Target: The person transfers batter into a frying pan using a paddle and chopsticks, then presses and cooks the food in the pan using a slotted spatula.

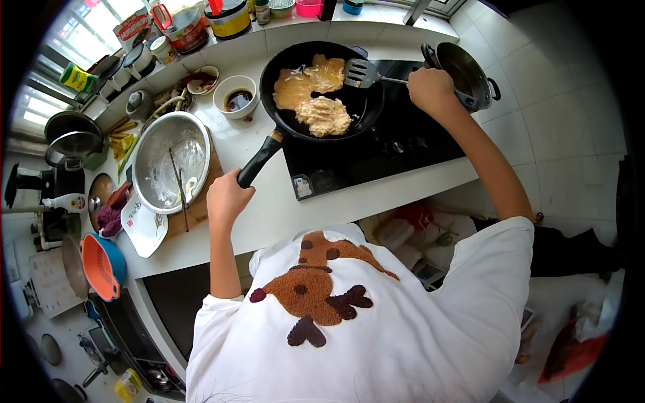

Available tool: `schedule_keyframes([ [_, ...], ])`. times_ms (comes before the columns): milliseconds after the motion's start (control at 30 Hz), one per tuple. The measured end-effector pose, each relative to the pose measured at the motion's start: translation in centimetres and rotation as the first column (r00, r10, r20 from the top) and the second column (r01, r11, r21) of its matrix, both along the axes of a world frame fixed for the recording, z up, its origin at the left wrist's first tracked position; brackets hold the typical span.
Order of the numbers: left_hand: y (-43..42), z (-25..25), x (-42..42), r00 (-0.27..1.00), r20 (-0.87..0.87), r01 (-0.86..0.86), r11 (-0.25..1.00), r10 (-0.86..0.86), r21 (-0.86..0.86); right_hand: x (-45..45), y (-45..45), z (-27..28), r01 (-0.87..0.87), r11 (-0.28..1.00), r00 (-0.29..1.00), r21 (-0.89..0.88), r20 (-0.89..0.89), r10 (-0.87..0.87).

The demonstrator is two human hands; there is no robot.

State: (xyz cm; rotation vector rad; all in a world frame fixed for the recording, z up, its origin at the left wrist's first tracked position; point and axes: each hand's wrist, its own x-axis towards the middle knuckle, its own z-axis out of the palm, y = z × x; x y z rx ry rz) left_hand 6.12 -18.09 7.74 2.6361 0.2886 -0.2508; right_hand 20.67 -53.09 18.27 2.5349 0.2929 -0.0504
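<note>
My left hand is closed round the black handle of a frying pan, which sits over the cooktop. Inside the pan lie flat pieces of pale batter or meat and a thicker lump. With my right hand I grip a slotted spatula, its head at the pan's right side beside the upper flat piece. Behind my right hand stands a dark pot with a handle on each side.
Left of the pan are a small white bowl with dark sauce and a large metal bowl smeared white, with chopsticks in it, on a wooden board. Jars and tubs line the windowsill. An orange colander rests at the counter's left edge.
</note>
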Motion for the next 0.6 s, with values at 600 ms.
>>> schedule_keyframes([
  [600,0.0,0.1,0.0,1.0,0.008,-0.009,1.0,0.009,0.007,-2.2,1.5,1.5,-0.156,0.957,0.987,0.245,-0.01,0.163],
])
